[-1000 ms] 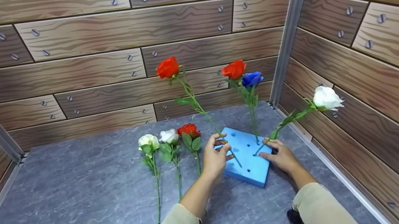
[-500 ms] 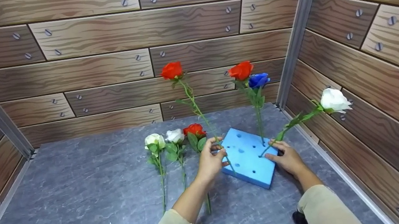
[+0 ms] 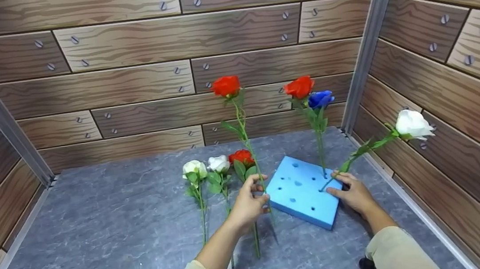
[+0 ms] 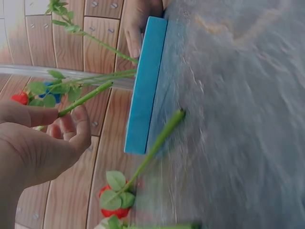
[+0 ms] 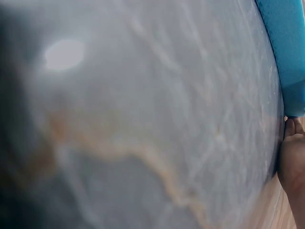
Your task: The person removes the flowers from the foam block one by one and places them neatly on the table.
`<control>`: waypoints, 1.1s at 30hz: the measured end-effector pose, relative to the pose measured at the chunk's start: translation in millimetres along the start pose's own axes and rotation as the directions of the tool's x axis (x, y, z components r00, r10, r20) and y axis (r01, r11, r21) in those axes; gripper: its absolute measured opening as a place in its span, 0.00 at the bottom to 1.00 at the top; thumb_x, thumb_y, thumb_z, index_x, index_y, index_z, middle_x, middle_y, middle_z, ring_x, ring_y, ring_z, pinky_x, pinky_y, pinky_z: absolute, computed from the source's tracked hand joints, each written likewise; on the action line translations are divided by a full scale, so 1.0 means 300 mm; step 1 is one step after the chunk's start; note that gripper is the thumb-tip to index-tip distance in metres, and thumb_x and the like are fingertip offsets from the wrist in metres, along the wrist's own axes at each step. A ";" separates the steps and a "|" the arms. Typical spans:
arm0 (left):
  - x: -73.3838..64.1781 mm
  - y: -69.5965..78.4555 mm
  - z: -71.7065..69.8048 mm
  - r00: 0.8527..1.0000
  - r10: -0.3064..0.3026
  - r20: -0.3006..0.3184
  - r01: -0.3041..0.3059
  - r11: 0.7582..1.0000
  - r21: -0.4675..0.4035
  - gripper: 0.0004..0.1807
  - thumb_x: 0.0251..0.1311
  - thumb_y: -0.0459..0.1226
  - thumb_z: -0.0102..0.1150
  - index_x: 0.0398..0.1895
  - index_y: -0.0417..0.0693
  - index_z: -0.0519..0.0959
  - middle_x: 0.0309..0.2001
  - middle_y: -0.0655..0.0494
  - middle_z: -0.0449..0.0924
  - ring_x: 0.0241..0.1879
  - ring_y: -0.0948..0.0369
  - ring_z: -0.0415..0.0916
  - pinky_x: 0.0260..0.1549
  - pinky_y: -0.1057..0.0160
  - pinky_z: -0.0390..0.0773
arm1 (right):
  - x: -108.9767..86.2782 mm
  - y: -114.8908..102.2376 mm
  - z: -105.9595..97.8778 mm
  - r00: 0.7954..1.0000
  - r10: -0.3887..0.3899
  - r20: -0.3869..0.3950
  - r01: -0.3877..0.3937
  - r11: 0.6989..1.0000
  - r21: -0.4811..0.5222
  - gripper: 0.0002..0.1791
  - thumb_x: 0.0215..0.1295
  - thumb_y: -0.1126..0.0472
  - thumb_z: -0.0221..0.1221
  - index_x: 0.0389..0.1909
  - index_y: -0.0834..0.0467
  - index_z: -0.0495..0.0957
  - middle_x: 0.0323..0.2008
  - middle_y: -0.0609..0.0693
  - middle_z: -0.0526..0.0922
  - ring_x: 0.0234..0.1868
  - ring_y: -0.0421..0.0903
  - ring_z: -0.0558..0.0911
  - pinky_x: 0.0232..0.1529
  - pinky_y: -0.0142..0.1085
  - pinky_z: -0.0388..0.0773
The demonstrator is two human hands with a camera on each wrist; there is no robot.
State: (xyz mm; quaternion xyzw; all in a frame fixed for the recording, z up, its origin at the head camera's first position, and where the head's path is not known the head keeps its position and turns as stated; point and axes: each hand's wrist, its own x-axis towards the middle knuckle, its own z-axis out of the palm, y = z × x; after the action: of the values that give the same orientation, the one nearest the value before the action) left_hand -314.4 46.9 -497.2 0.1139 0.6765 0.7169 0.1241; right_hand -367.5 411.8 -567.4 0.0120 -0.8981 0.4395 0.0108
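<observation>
1. So the left hand (image 3: 249, 202) has thumb and fingers pinched on the thin green stem of a tall red rose with ruffled petals (image 3: 226, 87). Bloom's up top, and the blunt lower end hangs just beside the left side of the block, clear of it.
2. That block is a chunky sky-blue slab, foam by the look of it (image 3: 300, 195), with small round holes in its flat top.
3. Right hand (image 3: 355, 193) has thumb and forefinger spread apart, resting on the slab's right edge. Can't tell how its other fingers lie.
4. Stuck in the slab: a fluffy white rose (image 3: 413, 124) leaning hard right, plus an orange-red rose (image 3: 299, 87) and a deep blue rose (image 3: 321, 99), roughly upright at the far right.
5. Left of that, a cream rose (image 3: 194, 169), a smaller white rose (image 3: 219, 164) and a darker red rose (image 3: 241, 157) lie on the grey marbled tabletop (image 3: 134, 234).
6. Versus half a second ago, the pinched rose stands straighter and its lower end has slid left off the slab.
</observation>
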 end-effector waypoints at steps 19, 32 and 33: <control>-0.123 0.000 -0.112 0.999 -0.049 -0.008 0.049 0.996 0.068 0.23 0.81 0.28 0.54 0.73 0.54 0.70 0.49 0.52 0.64 0.45 0.57 0.68 0.37 0.58 0.83 | 0.001 -0.001 -0.001 1.000 0.009 0.007 -0.009 1.000 -0.003 0.44 0.74 0.44 0.69 0.82 0.60 0.66 0.86 0.62 0.57 0.87 0.67 0.52 0.87 0.65 0.52; -0.163 0.004 -0.192 0.997 -0.063 -0.043 0.068 0.991 0.112 0.24 0.81 0.30 0.53 0.75 0.53 0.69 0.47 0.52 0.62 0.44 0.57 0.68 0.35 0.59 0.78 | 0.003 -0.005 0.000 1.000 0.005 0.007 -0.005 1.000 -0.006 0.43 0.74 0.45 0.69 0.82 0.60 0.66 0.86 0.62 0.57 0.87 0.67 0.52 0.87 0.65 0.51; -0.166 0.004 -0.199 0.997 -0.062 -0.049 0.067 0.992 0.110 0.24 0.81 0.30 0.53 0.76 0.53 0.69 0.47 0.52 0.62 0.44 0.57 0.68 0.35 0.59 0.78 | 0.005 -0.006 0.000 1.000 0.006 0.005 -0.006 1.000 -0.003 0.43 0.74 0.45 0.69 0.82 0.60 0.66 0.86 0.62 0.57 0.87 0.67 0.52 0.87 0.65 0.50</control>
State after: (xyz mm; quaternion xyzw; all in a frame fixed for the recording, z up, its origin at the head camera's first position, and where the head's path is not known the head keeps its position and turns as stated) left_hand -287.3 -25.9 -499.3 0.0823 0.7213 0.6761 0.1254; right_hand -369.0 410.6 -566.1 0.0101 -0.8988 0.4382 0.0072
